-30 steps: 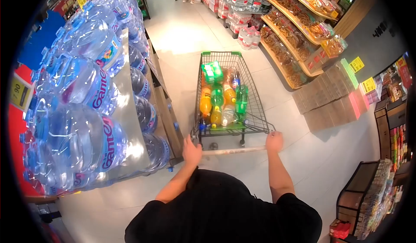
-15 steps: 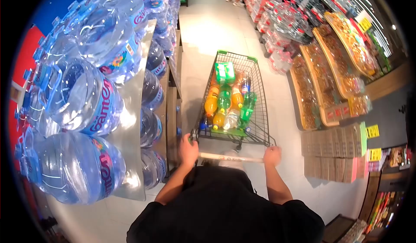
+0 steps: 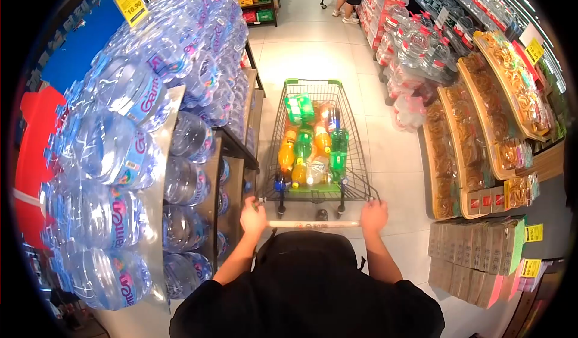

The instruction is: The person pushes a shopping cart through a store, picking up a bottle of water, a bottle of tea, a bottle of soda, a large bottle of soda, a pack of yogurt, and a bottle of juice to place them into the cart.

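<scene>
So, L hand & R hand w/ fingers curled round cart handle; btls in cart.

Single view, head-worn. Looks from above the wearer's torso, forward and steeply down. Torso nearest, filling the bottom middle. Shopping cart ahead, seen from its handle end: handle close, far rim farther off, basket looked into from above. Wide lens, corners dark; bottle shelf's silver edge and bread rack's tray edges slant along the sides. Another person's legs distant, top edge.
</scene>
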